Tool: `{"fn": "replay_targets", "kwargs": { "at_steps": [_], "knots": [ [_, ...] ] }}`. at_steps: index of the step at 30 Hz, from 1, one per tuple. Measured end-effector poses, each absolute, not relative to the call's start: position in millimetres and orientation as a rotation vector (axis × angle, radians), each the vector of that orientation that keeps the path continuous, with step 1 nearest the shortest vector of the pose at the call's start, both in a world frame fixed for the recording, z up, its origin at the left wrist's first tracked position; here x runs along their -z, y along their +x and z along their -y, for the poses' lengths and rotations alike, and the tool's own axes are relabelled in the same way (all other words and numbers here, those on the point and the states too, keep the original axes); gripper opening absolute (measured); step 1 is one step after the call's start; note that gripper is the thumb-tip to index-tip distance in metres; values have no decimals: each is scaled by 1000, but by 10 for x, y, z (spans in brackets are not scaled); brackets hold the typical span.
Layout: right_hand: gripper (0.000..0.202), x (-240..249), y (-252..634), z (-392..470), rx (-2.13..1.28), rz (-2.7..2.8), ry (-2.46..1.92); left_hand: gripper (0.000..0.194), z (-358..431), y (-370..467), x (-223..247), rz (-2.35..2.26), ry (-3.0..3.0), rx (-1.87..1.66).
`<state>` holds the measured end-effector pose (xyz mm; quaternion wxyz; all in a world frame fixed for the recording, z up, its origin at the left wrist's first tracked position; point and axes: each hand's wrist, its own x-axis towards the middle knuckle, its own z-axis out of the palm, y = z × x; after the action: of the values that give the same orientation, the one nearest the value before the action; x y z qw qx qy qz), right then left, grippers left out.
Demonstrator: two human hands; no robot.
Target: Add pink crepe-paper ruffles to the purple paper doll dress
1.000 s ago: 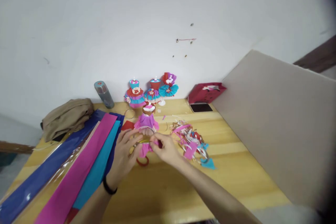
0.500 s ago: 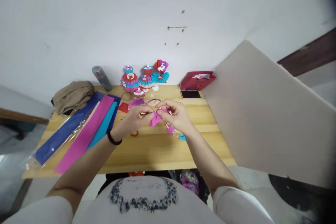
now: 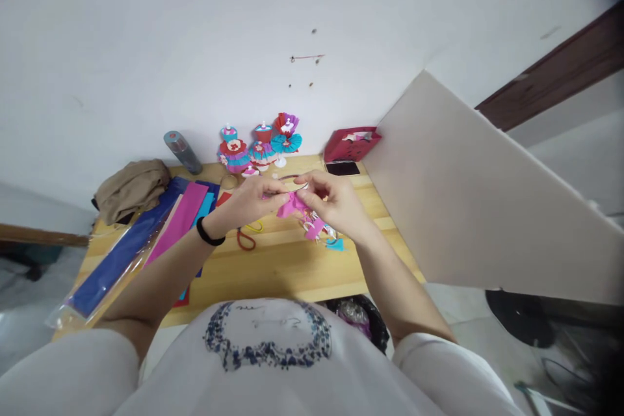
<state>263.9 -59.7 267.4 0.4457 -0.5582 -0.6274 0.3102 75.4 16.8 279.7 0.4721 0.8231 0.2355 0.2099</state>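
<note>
My left hand (image 3: 251,200) and my right hand (image 3: 334,201) meet above the middle of the table, both with fingers pinched. Between them they hold a piece of pink crepe paper (image 3: 290,205), gathered and hanging down, with a thin strip (image 3: 294,190) along its top edge. What the strip is made of is too small to tell. Just below my left hand lie scissors with red and yellow handles (image 3: 246,242), their blades hidden. Pink scraps (image 3: 314,229) and a blue scrap (image 3: 335,245) lie under my right hand.
Small paper dresses on stands (image 3: 234,155) line the wall beside a grey bottle (image 3: 183,152). Crepe paper sheets (image 3: 178,216) and a brown cloth (image 3: 131,190) cover the table's left side. A phone (image 3: 342,168), red bag (image 3: 351,144) and upright board (image 3: 468,195) bound the right.
The view has shifted, so the background sits further left. My hands still pinch the pink paper, my right fingers slightly changed. More of the scissors' handles shows now.
</note>
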Motion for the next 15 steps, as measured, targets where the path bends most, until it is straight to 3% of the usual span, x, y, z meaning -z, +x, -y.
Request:
{"fn": "replay_targets", "kwargs": {
  "at_steps": [5, 12, 15],
  "knots": [
    [29, -2799, 2462, 613, -782, 1534, -1386, 29, -161, 557, -2968, -603, 2035, -479],
    [29, -2907, 2364, 670, -468, 1726, -1507, 28, -125, 482, -3014, -639, 2135, -514],
    [34, -2842, 2379, 671, -537, 1657, -1449, 25, -106, 470, -3027, -635, 2208, -555]
  ]
}}
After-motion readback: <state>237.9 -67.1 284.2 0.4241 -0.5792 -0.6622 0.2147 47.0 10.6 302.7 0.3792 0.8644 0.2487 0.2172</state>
